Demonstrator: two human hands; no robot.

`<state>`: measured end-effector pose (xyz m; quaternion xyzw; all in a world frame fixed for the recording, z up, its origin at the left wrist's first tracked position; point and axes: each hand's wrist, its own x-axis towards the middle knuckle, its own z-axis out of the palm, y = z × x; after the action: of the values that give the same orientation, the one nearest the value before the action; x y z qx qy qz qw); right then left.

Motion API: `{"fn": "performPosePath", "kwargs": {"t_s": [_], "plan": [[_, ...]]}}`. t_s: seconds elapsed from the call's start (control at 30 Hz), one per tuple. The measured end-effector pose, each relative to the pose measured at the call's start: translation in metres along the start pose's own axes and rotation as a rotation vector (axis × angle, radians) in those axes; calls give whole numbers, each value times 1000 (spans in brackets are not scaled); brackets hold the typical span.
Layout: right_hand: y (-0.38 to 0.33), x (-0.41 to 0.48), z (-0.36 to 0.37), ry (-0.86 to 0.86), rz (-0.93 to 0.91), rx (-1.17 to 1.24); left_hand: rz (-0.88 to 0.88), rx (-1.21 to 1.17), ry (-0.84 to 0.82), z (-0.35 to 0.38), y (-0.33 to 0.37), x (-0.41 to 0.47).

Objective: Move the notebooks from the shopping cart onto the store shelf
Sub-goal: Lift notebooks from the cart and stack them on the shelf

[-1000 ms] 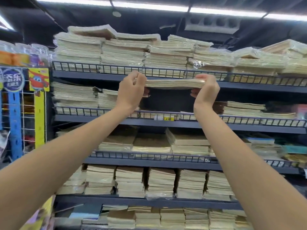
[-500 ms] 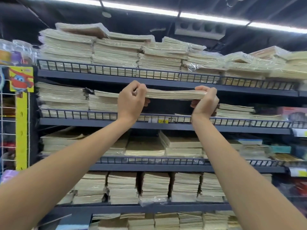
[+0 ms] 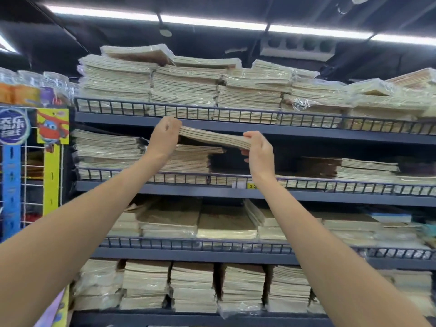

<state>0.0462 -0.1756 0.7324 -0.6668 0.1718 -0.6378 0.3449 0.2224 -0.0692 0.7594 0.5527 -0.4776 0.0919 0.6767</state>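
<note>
Newly tilted, notebooks (image 3: 213, 137) are gripped by left hand (image 3: 164, 138) and right hand (image 3: 259, 153) before the railed store shelf (image 3: 330, 194).

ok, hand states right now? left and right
Left hand: gripping the left end of the notebook bundle.
Right hand: gripping its right end, held lower.

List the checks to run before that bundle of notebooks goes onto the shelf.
1. Left hand grips the notebooks at their left end: ok.
2. Right hand grips their right end: ok.
3. Notebooks level: not ok, they slope down to the right.
4. Dark gap on the shelf, right of the neighbouring stack: ok, open.
5. Notebooks above the wire rail: ok.
6. Gap wide enough for the notebooks: cannot tell.
</note>
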Motion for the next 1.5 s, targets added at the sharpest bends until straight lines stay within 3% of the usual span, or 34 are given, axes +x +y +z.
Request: {"fn": "performPosePath", "kwargs": {"t_s": [0.3, 0.47, 0.67, 0.9, 1.03, 1.27, 1.5], "plan": [[17, 34, 62, -126, -76, -125, 89, 221, -56, -39, -49, 48], [39, 52, 79, -200, -119, -297, 107, 462, -60, -50, -80, 72], [70, 68, 94, -263, -41, -330, -135, 176, -35, -38, -110, 87], [84, 65, 99, -202, 111, -71, -86, 227, -2, -30, -116, 94], [85, 63, 98, -222, 110, -41, -78, 167, 48, -31, -122, 78], [79, 54, 98, -209, 113, -28, -62, -8, -38, -28, -120, 45], [70, 32, 83, -230, 188, 8, -106, 118, -47, -20, -103, 16]]}}
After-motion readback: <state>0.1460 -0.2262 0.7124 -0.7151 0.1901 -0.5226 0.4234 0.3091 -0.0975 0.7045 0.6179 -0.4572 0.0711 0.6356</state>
